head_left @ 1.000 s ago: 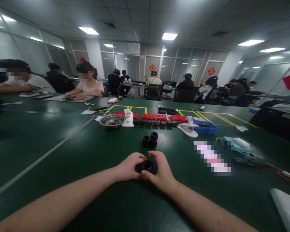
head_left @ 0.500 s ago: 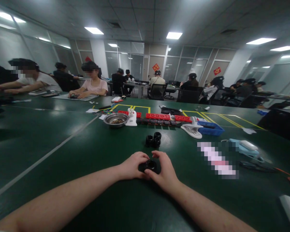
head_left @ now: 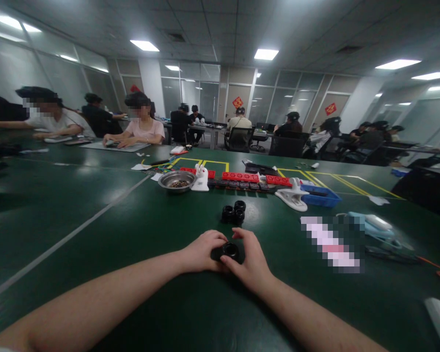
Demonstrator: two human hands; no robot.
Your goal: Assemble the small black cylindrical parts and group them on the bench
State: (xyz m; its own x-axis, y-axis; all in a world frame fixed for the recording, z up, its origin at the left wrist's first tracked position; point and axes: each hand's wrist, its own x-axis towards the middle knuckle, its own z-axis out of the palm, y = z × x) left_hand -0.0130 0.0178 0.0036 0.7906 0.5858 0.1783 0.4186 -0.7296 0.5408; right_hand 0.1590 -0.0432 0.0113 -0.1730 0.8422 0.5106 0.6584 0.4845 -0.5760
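A small black ring-shaped part (head_left: 230, 251) rests on the green table (head_left: 95, 225) between my two hands. My left hand (head_left: 201, 251) grips it from the left and my right hand (head_left: 250, 261) from the right, fingers curled over it. Just beyond lies a cluster of three similar black rings (head_left: 233, 212), apart from my hands.
Farther back stand a metal bowl (head_left: 176, 181) of small dark pieces, a white holder (head_left: 201, 179), a row of red blocks (head_left: 242, 178), a white clamp (head_left: 291, 197) and a blue tray (head_left: 320, 196). A light-blue tool (head_left: 370, 226) lies at right. Other people sit at the far left.
My hands stay closed around the black ring with hardly any shift. The camera has turned slightly, so the scene sits a little further right.
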